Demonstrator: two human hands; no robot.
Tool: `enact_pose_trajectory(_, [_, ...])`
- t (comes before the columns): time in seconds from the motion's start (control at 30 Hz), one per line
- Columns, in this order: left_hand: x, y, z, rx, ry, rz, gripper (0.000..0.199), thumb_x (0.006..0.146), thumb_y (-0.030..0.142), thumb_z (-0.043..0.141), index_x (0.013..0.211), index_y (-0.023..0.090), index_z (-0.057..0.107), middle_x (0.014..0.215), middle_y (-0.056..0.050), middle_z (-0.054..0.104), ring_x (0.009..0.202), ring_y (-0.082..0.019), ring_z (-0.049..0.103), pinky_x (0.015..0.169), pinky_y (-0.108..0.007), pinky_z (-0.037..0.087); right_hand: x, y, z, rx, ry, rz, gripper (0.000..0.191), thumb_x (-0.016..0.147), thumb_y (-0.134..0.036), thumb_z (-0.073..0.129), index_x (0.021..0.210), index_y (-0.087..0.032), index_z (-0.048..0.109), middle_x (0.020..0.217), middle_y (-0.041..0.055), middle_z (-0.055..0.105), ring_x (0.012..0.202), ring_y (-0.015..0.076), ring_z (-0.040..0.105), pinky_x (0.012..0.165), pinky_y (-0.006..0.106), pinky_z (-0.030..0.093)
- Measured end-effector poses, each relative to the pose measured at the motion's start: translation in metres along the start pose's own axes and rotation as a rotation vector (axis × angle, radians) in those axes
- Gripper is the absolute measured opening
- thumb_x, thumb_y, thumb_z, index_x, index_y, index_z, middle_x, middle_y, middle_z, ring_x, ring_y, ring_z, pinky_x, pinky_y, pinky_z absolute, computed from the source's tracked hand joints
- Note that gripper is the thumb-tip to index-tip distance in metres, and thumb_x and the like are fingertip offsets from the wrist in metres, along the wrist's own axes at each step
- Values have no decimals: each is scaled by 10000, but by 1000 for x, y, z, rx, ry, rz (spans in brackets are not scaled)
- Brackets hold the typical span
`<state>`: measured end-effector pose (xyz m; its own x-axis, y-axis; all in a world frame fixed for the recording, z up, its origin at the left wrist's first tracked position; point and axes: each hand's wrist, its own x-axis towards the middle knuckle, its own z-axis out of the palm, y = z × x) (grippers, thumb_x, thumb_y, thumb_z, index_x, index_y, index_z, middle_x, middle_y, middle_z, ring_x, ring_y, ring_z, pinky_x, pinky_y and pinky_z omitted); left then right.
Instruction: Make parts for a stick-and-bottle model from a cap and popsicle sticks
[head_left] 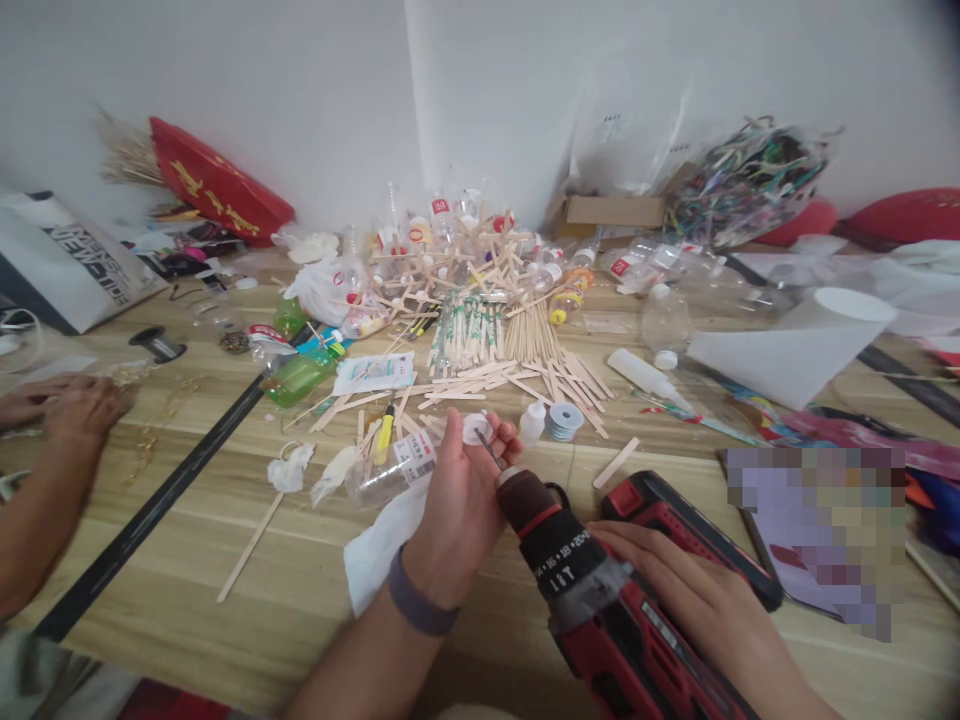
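Observation:
My left hand (465,490), a band on its wrist, grips a small white bottle cap (474,428) between curled fingers. A red and black cordless drill (592,590) points at the cap, its thin bit (491,450) meeting or nearly meeting the cap's face. Around the drill's handle my right hand (682,590) is closed, its fingertips partly hidden behind the tool. Beyond my left hand stand a small white bottle (533,424) and a spool of wire (564,421). A clear plastic bottle (390,472) with a label lies just left of it.
Wooden sticks (480,385) and plastic bottles are heaped at the back. A green bottle (304,375) and a yellow-handled tool (385,432) lie left of centre. White rolled paper (795,340) and a tablet-like device (795,540) are right. At far left, another person's hands (75,400) work.

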<state>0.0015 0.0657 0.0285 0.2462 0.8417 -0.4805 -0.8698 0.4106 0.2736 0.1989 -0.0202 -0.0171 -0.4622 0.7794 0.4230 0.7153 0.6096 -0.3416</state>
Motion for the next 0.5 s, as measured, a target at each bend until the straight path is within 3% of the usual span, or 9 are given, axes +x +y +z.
enact_pose_trajectory(0.5, [0,-2,0,6,15,13,585,1017,501,278,651,153,573,702,-34,558,628,-124,565,634,-210,482,0,-1,-1,-2,-12,35,374,918,-153,391,1232,-224,580,1096,82,717,960,201,722,793,279,592])
